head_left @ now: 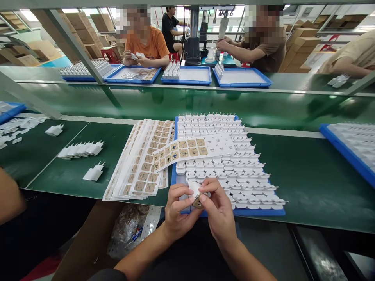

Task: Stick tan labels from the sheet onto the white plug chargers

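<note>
Head-camera view over a long green conveyor-belt workbench (307, 175), where a blue plastic tray (175, 175) packed with rows of small white plastic charger adapters (234, 164) sits squarely before the worker. A white backing sheet of tan rectangular stickers (187, 150) lies across the tray's left half, touching a fanned stack of similar sticker sheets (140, 164) just beside the tray. Farther left, a short row of loose white adapters (80, 149) rests on the belt, well apart from the tray.

At the tray's near edge, the left hand (175, 212) pinches a single white adapter (193, 188) between thumb and fingers, while the right hand (218, 208) grips a small tan sticker (198, 201) at its fingertips, pressed against the adapter's lower face. Both hands are closed on their pieces, meeting over the tray's front rim.

Judging from the grip, a clean result likely depends on squaring the sticker's edges with the adapter's face before pressing, keeping the left hand steady, and smoothing from one edge outward so no corner lifts.

Across the belt, other people work at matching blue trays (241, 77).
</note>
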`<state>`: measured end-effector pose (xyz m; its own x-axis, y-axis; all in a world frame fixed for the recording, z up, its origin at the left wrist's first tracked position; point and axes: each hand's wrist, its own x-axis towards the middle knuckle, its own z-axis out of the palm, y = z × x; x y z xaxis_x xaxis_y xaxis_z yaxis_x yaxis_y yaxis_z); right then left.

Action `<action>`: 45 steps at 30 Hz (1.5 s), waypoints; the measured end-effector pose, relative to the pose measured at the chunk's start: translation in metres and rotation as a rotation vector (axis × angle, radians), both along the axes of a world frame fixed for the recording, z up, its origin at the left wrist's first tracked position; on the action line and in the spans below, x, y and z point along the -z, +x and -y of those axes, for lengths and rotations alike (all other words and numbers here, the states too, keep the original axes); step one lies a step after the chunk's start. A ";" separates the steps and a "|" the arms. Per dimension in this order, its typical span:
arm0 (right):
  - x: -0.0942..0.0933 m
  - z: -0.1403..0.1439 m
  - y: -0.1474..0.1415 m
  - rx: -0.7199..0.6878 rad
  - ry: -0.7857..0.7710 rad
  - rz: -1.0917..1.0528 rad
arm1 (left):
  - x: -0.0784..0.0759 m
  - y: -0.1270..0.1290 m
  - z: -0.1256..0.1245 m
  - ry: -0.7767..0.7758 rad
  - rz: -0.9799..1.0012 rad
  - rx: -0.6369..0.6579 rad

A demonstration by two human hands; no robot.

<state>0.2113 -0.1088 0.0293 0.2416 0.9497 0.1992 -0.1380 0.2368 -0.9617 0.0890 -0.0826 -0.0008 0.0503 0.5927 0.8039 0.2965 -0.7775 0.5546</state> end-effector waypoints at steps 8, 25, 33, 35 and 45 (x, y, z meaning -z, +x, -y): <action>0.000 0.001 0.000 -0.010 0.011 -0.045 | -0.003 0.002 -0.002 0.073 -0.025 -0.006; -0.017 0.002 0.034 -0.070 0.087 0.462 | -0.002 -0.008 -0.003 -0.166 0.073 0.241; -0.022 -0.005 0.039 0.043 0.509 0.907 | -0.012 -0.016 0.004 -0.204 -0.023 0.192; -0.017 -0.004 0.040 0.049 0.629 0.957 | -0.013 -0.016 0.006 -0.260 -0.040 0.191; -0.015 0.003 0.034 -0.100 0.306 0.606 | -0.016 -0.016 0.005 -0.041 -0.074 0.096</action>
<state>0.2450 -0.1121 0.0441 -0.0833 0.8408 0.5348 0.3679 0.5247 -0.7677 0.0726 -0.0879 0.0152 0.1666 0.6144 0.7712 0.2634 -0.7814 0.5657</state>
